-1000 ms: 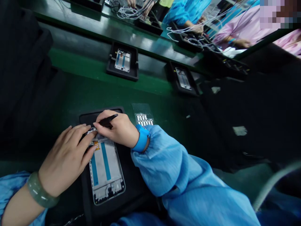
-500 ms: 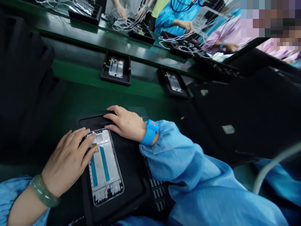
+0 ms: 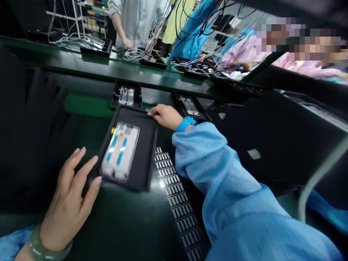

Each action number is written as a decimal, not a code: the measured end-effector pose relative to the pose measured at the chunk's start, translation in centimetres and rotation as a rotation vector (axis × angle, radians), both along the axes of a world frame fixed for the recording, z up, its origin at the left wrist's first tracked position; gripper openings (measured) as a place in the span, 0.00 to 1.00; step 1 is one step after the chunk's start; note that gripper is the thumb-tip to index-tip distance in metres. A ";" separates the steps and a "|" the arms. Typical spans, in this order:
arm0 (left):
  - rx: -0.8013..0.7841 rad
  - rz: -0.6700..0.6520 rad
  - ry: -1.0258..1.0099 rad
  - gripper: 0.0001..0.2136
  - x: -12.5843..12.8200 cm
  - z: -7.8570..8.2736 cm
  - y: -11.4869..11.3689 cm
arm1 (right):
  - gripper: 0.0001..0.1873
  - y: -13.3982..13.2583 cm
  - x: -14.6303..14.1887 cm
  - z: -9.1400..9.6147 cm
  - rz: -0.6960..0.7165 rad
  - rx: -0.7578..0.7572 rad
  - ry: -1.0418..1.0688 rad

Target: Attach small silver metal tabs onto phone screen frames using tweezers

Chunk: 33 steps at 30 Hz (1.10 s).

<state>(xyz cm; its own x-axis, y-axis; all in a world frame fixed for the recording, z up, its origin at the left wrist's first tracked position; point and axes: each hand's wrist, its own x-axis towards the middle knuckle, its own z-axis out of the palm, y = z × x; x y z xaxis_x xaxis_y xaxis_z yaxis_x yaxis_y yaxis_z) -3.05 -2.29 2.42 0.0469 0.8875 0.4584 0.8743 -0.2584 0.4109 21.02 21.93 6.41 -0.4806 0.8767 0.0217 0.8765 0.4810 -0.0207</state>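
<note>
My right hand (image 3: 169,116) grips the far right corner of a black tray (image 3: 143,159), fingers closed on its rim. In the tray lies a silver phone frame (image 3: 127,154) with two blue strips and a small orange flex piece. The tray looks slightly blurred and tilted. My left hand (image 3: 72,192) is open at the tray's near left side, fingers spread and holding nothing. Whether its fingertips touch the tray I cannot tell. Right of the tray, a sheet of small pale die-cut pieces (image 3: 176,197) lies on the green surface.
Two more black trays with phone frames (image 3: 126,96) (image 3: 190,105) stand farther back. Beyond a raised green ledge (image 3: 89,67) are cables, boxes of parts and several people at work. A dark padded panel (image 3: 272,134) is on the right; a pale hose (image 3: 312,181) curves near my sleeve.
The tray with the phone frame has moved away from me, in my right hand. My left hand has come off the phone frame. More of the die-cut sheet now shows.
</note>
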 end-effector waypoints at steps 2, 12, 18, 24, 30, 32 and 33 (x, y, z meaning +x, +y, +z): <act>0.027 0.045 -0.031 0.20 -0.1 0.2 0.1 | 0.20 2.9 0.6 0.6 -0.196 0.030 0.003; -0.069 0.064 -0.015 0.19 -1.8 -2.2 0.7 | 0.25 7.5 -12.4 -0.9 -0.152 -0.021 0.055; -0.097 0.017 0.034 0.20 -1.7 -2.7 0.8 | 0.21 6.5 -9.2 -2.6 -0.019 -0.047 -0.096; -0.110 -0.002 0.075 0.19 -2.1 -3.5 1.2 | 0.15 5.6 -2.9 -2.4 0.009 0.005 -0.179; -0.089 -0.025 0.075 0.20 -2.1 -3.7 1.2 | 0.15 2.3 1.8 0.0 0.010 0.066 -0.173; -0.129 -0.010 0.048 0.19 -1.8 -3.3 1.1 | 0.16 -0.5 2.4 0.2 0.056 0.071 -0.149; -0.147 -0.008 0.032 0.19 -1.7 -3.1 1.1 | 0.16 -2.2 2.5 0.2 0.092 0.070 -0.128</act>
